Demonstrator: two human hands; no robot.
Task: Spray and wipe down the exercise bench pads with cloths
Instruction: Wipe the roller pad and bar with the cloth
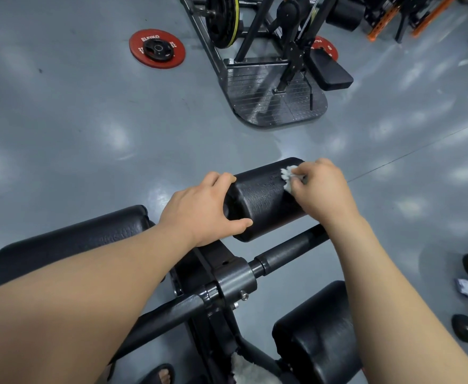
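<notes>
Black textured foam roller pad [266, 200]: left hand [199, 212] grips its end (likely anti-spin), right hand [321, 189] pinches small white cloth [288, 176], wiping top

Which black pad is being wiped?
The roller pad at centre: the left hand grips its end, the right hand holds a white cloth against it. The long left pad and lower-right pad have no hand on them.

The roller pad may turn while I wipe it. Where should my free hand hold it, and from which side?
Probably the left end of the roller pad, from the left. It is a cylinder lying crosswise, so the left hand can wrap fingers over the top and thumb on the near side, clear of the cloth in the right hand.
</notes>
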